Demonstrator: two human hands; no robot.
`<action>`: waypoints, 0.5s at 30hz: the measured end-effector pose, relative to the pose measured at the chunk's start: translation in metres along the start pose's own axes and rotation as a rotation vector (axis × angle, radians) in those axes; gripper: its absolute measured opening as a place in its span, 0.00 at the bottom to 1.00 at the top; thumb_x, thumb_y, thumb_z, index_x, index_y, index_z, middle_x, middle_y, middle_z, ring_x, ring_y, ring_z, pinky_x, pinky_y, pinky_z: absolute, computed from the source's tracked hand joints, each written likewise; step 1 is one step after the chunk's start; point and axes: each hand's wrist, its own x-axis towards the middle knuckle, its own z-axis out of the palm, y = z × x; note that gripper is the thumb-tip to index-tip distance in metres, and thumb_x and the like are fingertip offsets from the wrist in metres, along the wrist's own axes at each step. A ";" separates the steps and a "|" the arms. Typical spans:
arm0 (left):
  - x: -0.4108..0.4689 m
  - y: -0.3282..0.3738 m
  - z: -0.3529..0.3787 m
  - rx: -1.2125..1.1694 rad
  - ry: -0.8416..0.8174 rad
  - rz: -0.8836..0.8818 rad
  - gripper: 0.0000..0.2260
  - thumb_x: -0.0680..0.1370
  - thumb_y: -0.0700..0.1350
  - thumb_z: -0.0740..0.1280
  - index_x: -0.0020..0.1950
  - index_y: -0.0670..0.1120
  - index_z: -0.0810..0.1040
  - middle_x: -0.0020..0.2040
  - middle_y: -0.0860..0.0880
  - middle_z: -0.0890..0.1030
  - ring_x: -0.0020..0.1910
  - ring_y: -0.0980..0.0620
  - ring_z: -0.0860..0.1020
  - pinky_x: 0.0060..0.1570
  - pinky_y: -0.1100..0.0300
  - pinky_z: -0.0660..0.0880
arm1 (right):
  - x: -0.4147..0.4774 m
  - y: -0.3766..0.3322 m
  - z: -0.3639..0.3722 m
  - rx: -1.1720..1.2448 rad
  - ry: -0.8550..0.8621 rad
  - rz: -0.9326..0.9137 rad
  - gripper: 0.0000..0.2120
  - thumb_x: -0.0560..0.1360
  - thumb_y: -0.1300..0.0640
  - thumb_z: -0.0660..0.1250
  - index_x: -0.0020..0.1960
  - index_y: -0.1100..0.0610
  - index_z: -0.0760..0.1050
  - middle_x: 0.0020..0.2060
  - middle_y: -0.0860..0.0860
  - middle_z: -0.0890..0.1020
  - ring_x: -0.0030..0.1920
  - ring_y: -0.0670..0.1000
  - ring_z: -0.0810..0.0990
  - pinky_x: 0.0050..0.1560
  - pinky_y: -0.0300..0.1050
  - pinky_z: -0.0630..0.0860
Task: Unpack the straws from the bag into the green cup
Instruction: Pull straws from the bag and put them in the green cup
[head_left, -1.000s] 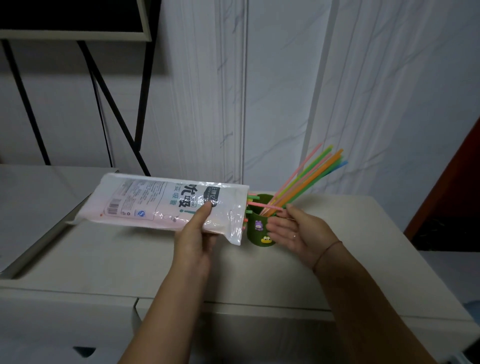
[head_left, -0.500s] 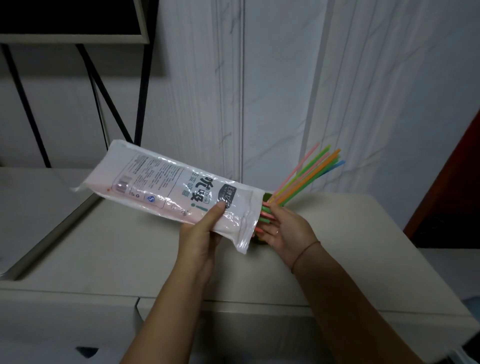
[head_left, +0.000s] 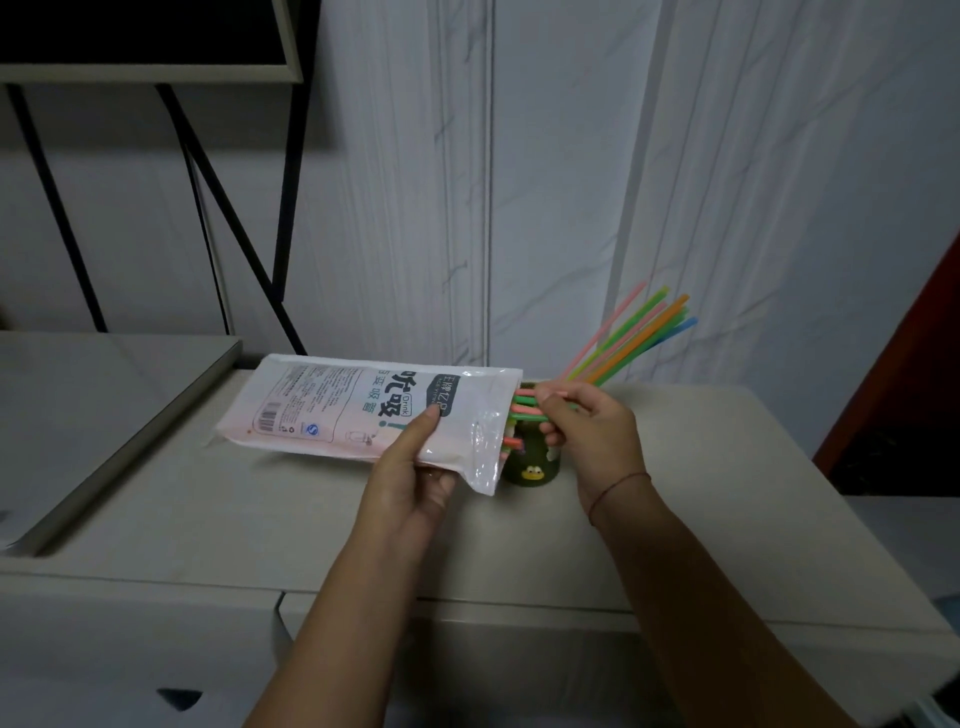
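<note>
My left hand (head_left: 415, 467) grips the white plastic straw bag (head_left: 363, 410) near its open right end, holding it almost level above the table. Green and pink straw ends (head_left: 524, 410) stick out of the bag's mouth. My right hand (head_left: 587, 431) pinches some of these straws just outside the opening. Directly behind the hand stands the dark green cup (head_left: 530, 473) with cartoon stickers, partly hidden by the bag and fingers. Several coloured straws (head_left: 634, 338) lean out of the cup toward the upper right.
The beige table (head_left: 701, 493) has its front edge near me and a right edge beside a dark red panel (head_left: 914, 364). A raised grey ledge (head_left: 130, 441) runs along the left. Black metal legs (head_left: 218, 208) stand against the marbled wall.
The bag has dropped from a tilted pose to nearly level. My right hand has closed on the straw ends at the bag's mouth and drawn them a little out.
</note>
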 end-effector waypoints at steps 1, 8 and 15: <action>0.001 0.001 -0.001 -0.018 0.005 -0.004 0.12 0.74 0.34 0.67 0.54 0.46 0.76 0.55 0.43 0.83 0.58 0.44 0.80 0.62 0.36 0.70 | 0.001 -0.001 -0.002 0.008 -0.002 -0.002 0.05 0.74 0.61 0.67 0.48 0.60 0.79 0.33 0.51 0.79 0.31 0.45 0.74 0.31 0.33 0.74; 0.004 0.005 -0.006 -0.149 0.080 -0.021 0.12 0.75 0.34 0.66 0.57 0.46 0.75 0.49 0.43 0.85 0.51 0.44 0.82 0.32 0.41 0.80 | 0.008 -0.010 -0.022 0.061 -0.030 -0.012 0.03 0.74 0.63 0.68 0.46 0.61 0.79 0.31 0.52 0.78 0.24 0.42 0.76 0.28 0.32 0.75; 0.006 0.007 -0.007 -0.200 0.073 0.006 0.23 0.73 0.39 0.69 0.68 0.47 0.70 0.58 0.42 0.82 0.57 0.41 0.80 0.37 0.39 0.80 | 0.004 -0.020 -0.035 0.023 -0.173 -0.050 0.03 0.73 0.65 0.68 0.42 0.60 0.79 0.30 0.52 0.81 0.26 0.43 0.77 0.29 0.33 0.75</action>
